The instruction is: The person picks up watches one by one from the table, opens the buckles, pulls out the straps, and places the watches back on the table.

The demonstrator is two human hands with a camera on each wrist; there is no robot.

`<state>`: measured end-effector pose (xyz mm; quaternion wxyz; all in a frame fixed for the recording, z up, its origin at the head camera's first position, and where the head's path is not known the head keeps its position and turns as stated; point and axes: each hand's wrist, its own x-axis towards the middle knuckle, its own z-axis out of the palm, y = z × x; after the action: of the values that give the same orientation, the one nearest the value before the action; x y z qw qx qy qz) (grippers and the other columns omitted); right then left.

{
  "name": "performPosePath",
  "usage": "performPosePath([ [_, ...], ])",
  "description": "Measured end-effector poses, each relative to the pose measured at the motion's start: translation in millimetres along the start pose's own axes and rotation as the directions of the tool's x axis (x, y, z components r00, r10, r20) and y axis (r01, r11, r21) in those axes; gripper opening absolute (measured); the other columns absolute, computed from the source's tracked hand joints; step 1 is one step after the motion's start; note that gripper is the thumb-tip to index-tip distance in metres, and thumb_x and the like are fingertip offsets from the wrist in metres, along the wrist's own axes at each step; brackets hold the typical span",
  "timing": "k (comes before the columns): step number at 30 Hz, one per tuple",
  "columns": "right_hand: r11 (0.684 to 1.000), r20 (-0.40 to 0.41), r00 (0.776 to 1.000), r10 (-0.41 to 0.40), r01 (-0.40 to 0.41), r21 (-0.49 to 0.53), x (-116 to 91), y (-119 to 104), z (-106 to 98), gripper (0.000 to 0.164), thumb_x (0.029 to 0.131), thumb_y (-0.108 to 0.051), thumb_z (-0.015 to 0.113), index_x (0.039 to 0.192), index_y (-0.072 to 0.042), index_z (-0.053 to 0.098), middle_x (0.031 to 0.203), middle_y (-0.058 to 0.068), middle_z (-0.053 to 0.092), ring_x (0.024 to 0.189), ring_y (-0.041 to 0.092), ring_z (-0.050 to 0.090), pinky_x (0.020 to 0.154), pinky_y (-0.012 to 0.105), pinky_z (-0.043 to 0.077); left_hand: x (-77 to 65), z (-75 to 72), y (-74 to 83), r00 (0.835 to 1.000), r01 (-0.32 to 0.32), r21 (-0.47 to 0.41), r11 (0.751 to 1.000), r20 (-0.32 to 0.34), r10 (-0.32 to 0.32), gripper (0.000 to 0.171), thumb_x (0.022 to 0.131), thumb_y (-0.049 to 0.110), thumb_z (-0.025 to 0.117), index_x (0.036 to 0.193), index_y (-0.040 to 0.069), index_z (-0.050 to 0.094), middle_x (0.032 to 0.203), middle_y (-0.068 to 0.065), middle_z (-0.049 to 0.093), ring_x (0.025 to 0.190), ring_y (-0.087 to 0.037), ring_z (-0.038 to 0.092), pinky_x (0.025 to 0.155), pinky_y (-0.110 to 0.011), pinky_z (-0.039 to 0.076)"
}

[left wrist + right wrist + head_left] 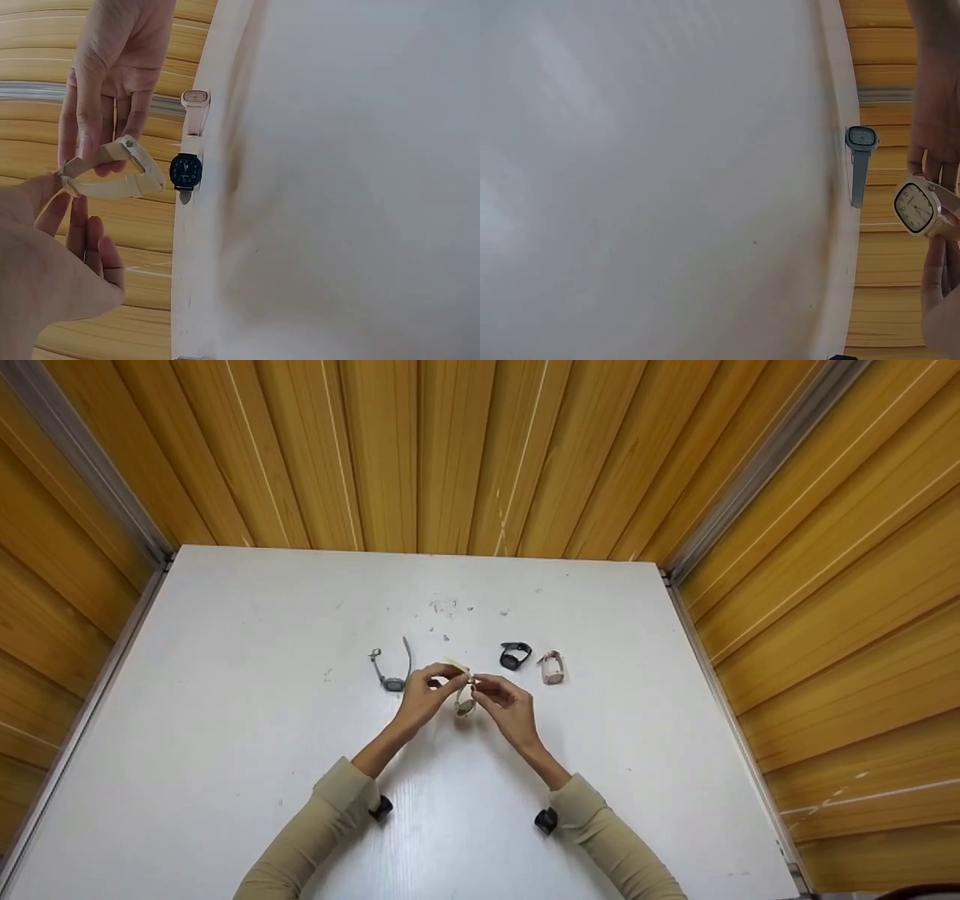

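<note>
A cream wristwatch [465, 708] is held up between both hands over the middle of the white table. My left hand [424, 701] pinches the strap end near the buckle, and my right hand [513, 714] pinches it from the other side. In the left wrist view the cream strap [105, 189] bends into a loop, its ends meeting at the fingertips. The square pale dial [914, 209] shows in the right wrist view. Fingers partly hide the buckle, so whether it is fastened I cannot tell.
Left of the hands lies a grey-blue watch [393, 685] with its strap undone. A black watch [513, 661] and a pink watch [553, 676] stand to the right with looped straps. Wood-look panels [420, 450] wall the table's back and sides.
</note>
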<state>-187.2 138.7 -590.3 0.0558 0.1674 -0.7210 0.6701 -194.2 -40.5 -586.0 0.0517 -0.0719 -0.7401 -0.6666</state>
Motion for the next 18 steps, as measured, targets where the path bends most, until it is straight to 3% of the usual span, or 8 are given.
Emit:
performPosePath([
  [5, 0.998, 0.031, 0.999, -0.024, 0.025, -0.049, -2, -9, 0, 0.028, 0.089, 0.010, 0.071, 0.117, 0.011, 0.069, 0.107, 0.030, 0.072, 0.093, 0.018, 0.074, 0.084, 0.019, 0.061, -0.2, 0.9, 2.0, 1.000, -0.012, 0.011, 1.000, -0.012, 0.013, 0.011, 0.092, 0.013, 0.076, 0.099, 0.006, 0.079, 0.100, -0.013, 0.077, 0.089, -0.004, 0.061, 0.077, -0.022, 0.044],
  [13, 0.982, 0.089, 0.990, -0.105, 0.118, -0.146, -4, -21, 2, 0.025, 0.089, 0.012, 0.069, 0.114, 0.015, 0.069, 0.106, 0.030, 0.073, 0.092, 0.037, 0.075, 0.084, 0.022, 0.062, -5.9, 2.0, 25.4, 0.998, -0.043, 0.023, 0.999, -0.037, 0.044, 0.013, 0.090, 0.000, 0.073, 0.098, -0.009, 0.075, 0.099, -0.025, 0.074, 0.089, -0.006, 0.061, 0.077, -0.017, 0.043],
  [18, 0.963, 0.116, 0.978, -0.175, 0.194, -0.187, -3, -21, 1, 0.024, 0.088, 0.015, 0.068, 0.112, 0.016, 0.070, 0.100, 0.030, 0.073, 0.088, 0.044, 0.073, 0.082, 0.027, 0.064, -1.0, 3.1, 12.7, 0.998, -0.057, 0.052, 0.997, -0.037, 0.059, 0.013, 0.090, 0.001, 0.074, 0.099, -0.008, 0.076, 0.100, -0.024, 0.075, 0.091, -0.017, 0.064, 0.076, -0.019, 0.044],
])
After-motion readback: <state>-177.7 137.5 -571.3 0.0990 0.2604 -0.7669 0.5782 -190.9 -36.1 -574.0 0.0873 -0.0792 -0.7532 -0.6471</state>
